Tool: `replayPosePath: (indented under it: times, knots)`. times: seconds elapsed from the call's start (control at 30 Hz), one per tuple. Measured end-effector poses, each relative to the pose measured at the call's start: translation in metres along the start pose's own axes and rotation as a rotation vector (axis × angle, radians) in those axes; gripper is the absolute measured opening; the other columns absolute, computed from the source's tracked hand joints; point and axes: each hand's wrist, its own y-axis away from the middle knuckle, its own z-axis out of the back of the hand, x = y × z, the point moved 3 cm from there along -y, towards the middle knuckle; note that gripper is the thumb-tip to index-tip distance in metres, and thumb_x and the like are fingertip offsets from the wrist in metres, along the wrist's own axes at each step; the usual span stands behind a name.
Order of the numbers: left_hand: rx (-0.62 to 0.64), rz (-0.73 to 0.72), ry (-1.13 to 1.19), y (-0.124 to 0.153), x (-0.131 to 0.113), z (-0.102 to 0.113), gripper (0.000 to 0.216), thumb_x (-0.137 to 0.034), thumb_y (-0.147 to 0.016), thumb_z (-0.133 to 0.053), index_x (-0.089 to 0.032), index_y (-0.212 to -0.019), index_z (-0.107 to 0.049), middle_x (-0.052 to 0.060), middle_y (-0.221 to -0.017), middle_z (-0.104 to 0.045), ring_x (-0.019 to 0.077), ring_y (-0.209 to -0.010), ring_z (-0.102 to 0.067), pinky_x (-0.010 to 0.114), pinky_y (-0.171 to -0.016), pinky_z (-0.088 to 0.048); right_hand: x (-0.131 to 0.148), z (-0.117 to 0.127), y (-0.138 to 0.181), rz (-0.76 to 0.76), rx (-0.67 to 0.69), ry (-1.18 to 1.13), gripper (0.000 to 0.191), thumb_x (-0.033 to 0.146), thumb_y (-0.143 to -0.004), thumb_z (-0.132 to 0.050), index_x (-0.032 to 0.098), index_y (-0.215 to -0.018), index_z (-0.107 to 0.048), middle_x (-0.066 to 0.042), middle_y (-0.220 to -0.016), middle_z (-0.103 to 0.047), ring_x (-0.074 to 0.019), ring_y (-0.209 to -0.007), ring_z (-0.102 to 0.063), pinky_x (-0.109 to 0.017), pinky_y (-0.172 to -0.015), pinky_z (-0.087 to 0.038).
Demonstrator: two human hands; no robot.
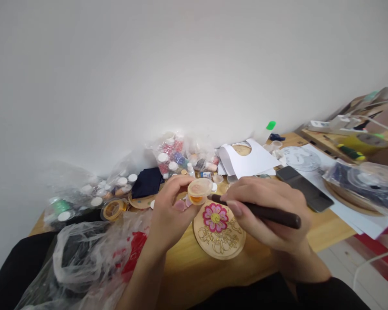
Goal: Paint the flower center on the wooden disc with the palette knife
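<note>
My left hand (173, 211) grips a small clear plastic cup (199, 191) with something orange in its bottom, tilted above the table. Between the fingers of my right hand (268, 211) is a dark brown pen-like tool (261, 212), its tip close to the cup's right side; whether the tip touches the cup I cannot tell. Below both hands lies a round wooden disc (220, 247) with gold outlines of leaves and a pink flower (215, 217) with a yellow centre. My right hand covers the disc's upper right part.
Plastic bags of small white-capped bottles (173, 157) stand along the wall. A folded dark cloth (148, 182), a roll of yellowish tape (114, 209) and a crumpled plastic bag (84, 254) are at left. A black phone (305, 187), white paper (250, 161) and a power strip (339, 125) are at right.
</note>
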Motion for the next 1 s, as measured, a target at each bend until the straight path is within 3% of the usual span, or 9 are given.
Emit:
replayPosePath:
  times: [0.87, 1.0]
  knots:
    - [0.008, -0.058, -0.004, 0.0027, 0.0004, -0.0008, 0.026, -0.008, -0.078, -0.073, -0.022, -0.1, -0.067, 0.003, -0.099, -0.069, 0.0158, -0.09, -0.066, 0.027, -0.08, -0.052, 0.0044, 0.0027, 0.0037, -0.04, -0.011, 0.048, 0.015, 0.012, -0.09, -0.06, 0.022, -0.079, -0.06, 0.002, -0.064, -0.065, -0.0111, -0.055, -0.061, -0.026, -0.053, -0.05]
    - [-0.005, -0.066, -0.01, 0.0027, 0.0005, -0.0004, 0.029, -0.006, -0.078, -0.072, -0.023, -0.1, -0.067, 0.001, -0.099, -0.069, 0.0154, -0.091, -0.065, 0.027, -0.081, -0.051, 0.0043, 0.0073, 0.005, -0.08, -0.098, 0.028, 0.013, 0.021, -0.093, -0.059, 0.023, -0.081, -0.063, 0.002, -0.062, -0.066, -0.0122, -0.056, -0.063, -0.026, -0.052, -0.05]
